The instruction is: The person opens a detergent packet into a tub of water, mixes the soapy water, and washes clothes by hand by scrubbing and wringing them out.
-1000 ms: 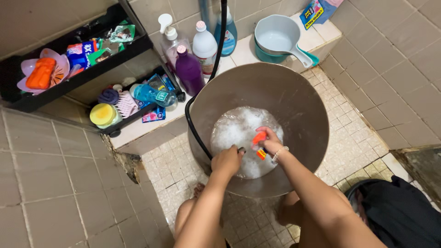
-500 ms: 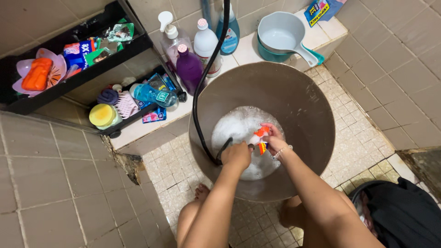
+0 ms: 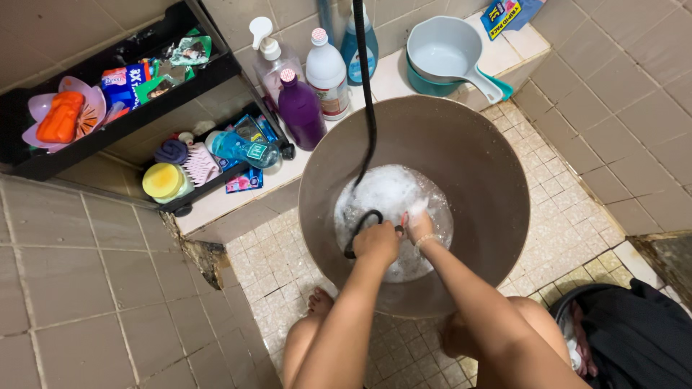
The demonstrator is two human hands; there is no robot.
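Left hand (image 3: 376,243) fisted round black hose (image 3: 366,108), nozzle end low in bucket (image 3: 476,166). Right hand (image 3: 418,225) buried in suds (image 3: 389,194), grip unreadable. Best kept under foam to limit splashing.

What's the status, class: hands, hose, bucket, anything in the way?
Left hand gripping black hose end inside brown bucket. Right hand beside it, down in foam; what it holds unclear. Nothing blocking.

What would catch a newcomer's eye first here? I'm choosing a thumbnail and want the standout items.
The big brown bucket fills the centre, with white foam at its bottom where the left hand and right hand meet by a black hose. At far left, an orange soap sits on the black shelf.
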